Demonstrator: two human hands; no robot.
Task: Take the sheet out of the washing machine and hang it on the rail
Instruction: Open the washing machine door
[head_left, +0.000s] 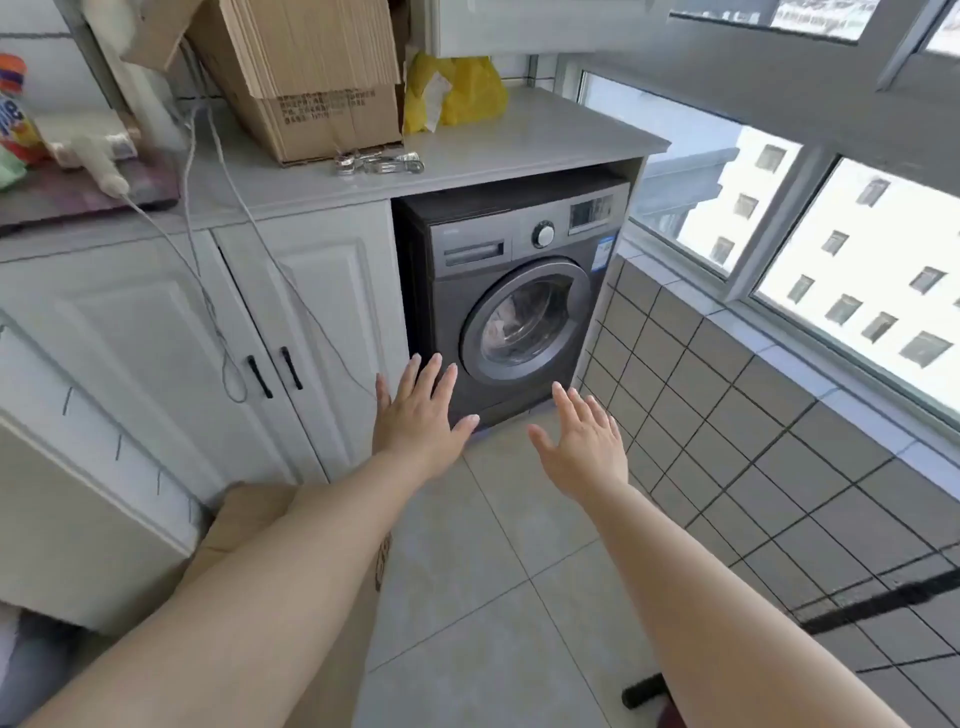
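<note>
A dark grey front-loading washing machine (467, 312) stands under the white counter, its round door (524, 322) closed. Through the door glass a pale sheet (511, 317) shows bundled in the drum. My left hand (421, 415) is stretched out in front of the machine's lower left corner, fingers spread, holding nothing. My right hand (582, 447) reaches forward below and to the right of the door, also spread and bare. Neither hand touches the machine. No rail is in view.
White cabinet doors (311, 322) stand left of the machine. On the counter (519, 140) are cardboard boxes (311, 78), a yellow bag (457, 88) and clips (379, 163). A tiled wall (753, 415) with windows runs along the right. A cardboard box (244, 519) lies on the floor under my left arm.
</note>
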